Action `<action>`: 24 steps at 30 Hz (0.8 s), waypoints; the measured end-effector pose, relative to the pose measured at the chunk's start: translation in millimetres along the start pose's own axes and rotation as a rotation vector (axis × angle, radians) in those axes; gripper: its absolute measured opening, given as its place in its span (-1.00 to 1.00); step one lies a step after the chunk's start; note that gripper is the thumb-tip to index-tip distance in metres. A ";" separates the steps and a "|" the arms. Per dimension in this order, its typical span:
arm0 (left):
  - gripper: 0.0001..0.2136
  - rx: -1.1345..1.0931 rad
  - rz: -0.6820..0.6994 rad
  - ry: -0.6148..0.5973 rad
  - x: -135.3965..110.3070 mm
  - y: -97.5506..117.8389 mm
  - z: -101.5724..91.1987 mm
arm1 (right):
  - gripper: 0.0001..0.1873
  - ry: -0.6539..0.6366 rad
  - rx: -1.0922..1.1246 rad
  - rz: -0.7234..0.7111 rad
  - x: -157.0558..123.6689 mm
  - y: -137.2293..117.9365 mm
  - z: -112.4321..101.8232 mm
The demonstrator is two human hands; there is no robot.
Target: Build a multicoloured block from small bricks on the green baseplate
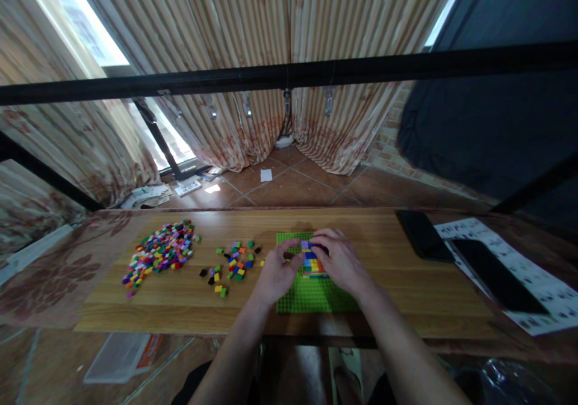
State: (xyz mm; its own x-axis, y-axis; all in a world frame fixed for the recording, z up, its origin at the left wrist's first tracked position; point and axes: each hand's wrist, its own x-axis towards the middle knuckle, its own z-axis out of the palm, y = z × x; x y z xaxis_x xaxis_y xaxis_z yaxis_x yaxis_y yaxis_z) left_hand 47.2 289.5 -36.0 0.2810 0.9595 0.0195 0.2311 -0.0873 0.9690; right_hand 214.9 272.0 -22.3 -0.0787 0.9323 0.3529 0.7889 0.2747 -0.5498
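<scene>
Flanking brick stack [311,265] on green baseplate [298,301] | left hand [280,271], 9 o'clock: grip narrowly parted | right hand [342,260], 3 o'clock: cannot tell grip's hold | loose bricks [241,271] farther toward 9 o'clock

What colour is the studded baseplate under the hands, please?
The baseplate is green, seen in the head view.

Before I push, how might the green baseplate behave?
Being flat, the green baseplate would probably slide on the wooden tabletop rather than roll. It looks thin and studded, like plastic, so likely light. The bricks on it might ride along.
</scene>
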 end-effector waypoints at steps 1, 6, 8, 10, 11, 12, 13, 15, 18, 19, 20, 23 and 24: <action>-0.68 -0.004 0.001 -0.002 0.0 -0.2 0.1 | -0.82 0.008 -0.003 0.005 0.1 0.2 0.6; -0.66 -0.008 -0.005 0.008 -0.4 1.9 0.4 | -0.87 0.069 0.034 0.041 0.1 3.1 0.0; -0.65 -0.004 -0.007 0.010 -0.8 3.4 0.2 | -0.87 0.079 0.055 0.078 0.1 4.0 -0.6; -0.66 -0.002 -0.010 0.006 -1.2 4.9 -0.1 | -0.87 0.080 0.071 0.114 0.1 4.3 -0.9; -0.66 -0.003 -0.012 0.003 -1.5 5.4 -0.3 | -0.86 0.080 0.077 0.124 0.2 4.2 -0.9; -0.67 -0.006 -0.015 0.001 -1.7 5.8 -0.5 | -0.86 0.081 0.081 0.127 0.3 4.1 -0.9; -0.67 -0.011 -0.016 0.001 -2.0 6.1 -0.7 | -0.85 0.084 0.084 0.122 0.5 3.9 -0.8; -0.68 -0.017 -0.015 0.005 -2.3 6.0 -0.7 | -0.85 0.094 0.094 0.102 1.4 3.8 -0.2; -0.68 -0.013 -0.017 0.007 -2.3 5.6 -0.2 | -0.83 0.113 0.138 0.080 3.8 4.7 2.3; -0.67 -0.011 -0.020 0.004 -2.2 5.7 0.0 | -0.82 0.116 0.158 0.080 4.8 5.4 3.5; -0.66 -0.009 -0.023 0.001 -2.1 6.0 0.2 | -0.81 0.115 0.178 0.083 5.7 6.2 4.8; -0.64 -0.008 -0.024 -0.011 -1.7 7.3 0.5 | -0.78 0.106 0.227 0.092 7.4 8.9 7.6; -0.64 -0.008 -0.021 -0.014 -1.5 7.6 0.5 | -0.78 0.102 0.240 0.093 7.5 9.8 8.0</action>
State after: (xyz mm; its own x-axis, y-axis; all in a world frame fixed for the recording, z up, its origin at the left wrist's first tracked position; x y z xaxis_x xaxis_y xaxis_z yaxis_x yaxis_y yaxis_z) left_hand 49.0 287.3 -28.8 0.2892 0.9573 -0.0046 0.2294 -0.0647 0.9712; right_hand 217.2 283.6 -31.1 0.0590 0.9309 0.3605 0.6216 0.2483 -0.7429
